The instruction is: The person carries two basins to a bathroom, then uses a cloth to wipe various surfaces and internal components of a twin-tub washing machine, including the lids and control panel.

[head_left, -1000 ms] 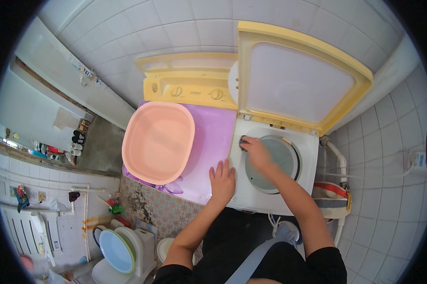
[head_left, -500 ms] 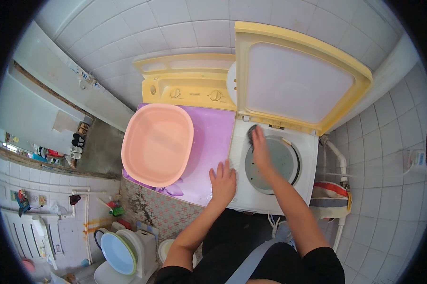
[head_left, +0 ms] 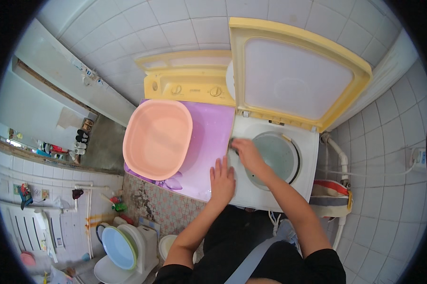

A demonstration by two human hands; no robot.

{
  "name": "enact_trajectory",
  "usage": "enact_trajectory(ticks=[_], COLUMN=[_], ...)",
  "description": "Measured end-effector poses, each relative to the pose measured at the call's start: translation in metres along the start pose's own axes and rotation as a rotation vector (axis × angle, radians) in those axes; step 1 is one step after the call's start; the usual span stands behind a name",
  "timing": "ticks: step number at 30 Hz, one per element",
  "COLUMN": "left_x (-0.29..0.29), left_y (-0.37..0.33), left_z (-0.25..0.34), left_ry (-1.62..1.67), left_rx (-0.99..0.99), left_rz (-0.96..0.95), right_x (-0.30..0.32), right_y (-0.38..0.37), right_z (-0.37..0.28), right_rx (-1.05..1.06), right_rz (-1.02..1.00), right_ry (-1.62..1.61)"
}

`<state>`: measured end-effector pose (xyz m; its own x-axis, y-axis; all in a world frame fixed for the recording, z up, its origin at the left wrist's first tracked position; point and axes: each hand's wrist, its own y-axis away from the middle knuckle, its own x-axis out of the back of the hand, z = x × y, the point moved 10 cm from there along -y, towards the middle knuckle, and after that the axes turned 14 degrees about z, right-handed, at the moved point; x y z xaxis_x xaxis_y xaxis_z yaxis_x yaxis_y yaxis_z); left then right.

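Note:
My right hand (head_left: pixel 249 155) is closed around a small dark oval thing (head_left: pixel 232 143), mostly hidden by my fingers; its kind does not show clearly. It presses against the white top (head_left: pixel 239 189) of the washing machine, left of the round spin tub (head_left: pixel 277 158). Flat on the purple cover (head_left: pixel 206 128) lies my left hand (head_left: pixel 222 181), fingers stretched out and holding nothing. A peach plastic basin (head_left: pixel 157 139) stands on that cover to its left. Behind the tub, the yellow-framed lid (head_left: pixel 296 78) is raised.
A yellow control panel (head_left: pixel 192 87) with knobs runs along the back, before a tiled wall. White pipes (head_left: pixel 339 154) and a striped bundle (head_left: pixel 331 199) are at the right. At lower left, a blue basin (head_left: pixel 119 248) leans on a white toilet (head_left: pixel 149 246). A doorway opens at left.
My right hand has moved left and a little nearer, from the tub's upper left rim to the white strip beside the purple cover. My left hand stays almost in place.

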<state>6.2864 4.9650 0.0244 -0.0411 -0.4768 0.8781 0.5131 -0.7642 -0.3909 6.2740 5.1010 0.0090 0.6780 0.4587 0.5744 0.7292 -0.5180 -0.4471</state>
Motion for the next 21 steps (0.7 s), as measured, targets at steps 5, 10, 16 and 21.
enact_trajectory(ticks=[5,10,16,21], left_x=[-0.010,-0.011,-0.009,0.004], left_y=[0.024,0.035,0.036,0.057], left_z=[0.010,0.012,0.015,0.012], left_ry=[-0.087,-0.211,-0.209,-0.144], left_rx=[0.027,-0.026,0.005,0.085], left_rz=[-0.047,-0.019,-0.025,0.014], right_x=[0.002,-0.004,-0.005,0.001], right_y=[-0.005,0.027,0.024,0.017], right_z=[-0.007,-0.020,-0.031,-0.030], right_rx=[0.067,0.127,0.186,0.043], right_rz=[0.117,-0.128,-0.105,-0.260], right_ry=[0.251,0.039,0.036,0.111])
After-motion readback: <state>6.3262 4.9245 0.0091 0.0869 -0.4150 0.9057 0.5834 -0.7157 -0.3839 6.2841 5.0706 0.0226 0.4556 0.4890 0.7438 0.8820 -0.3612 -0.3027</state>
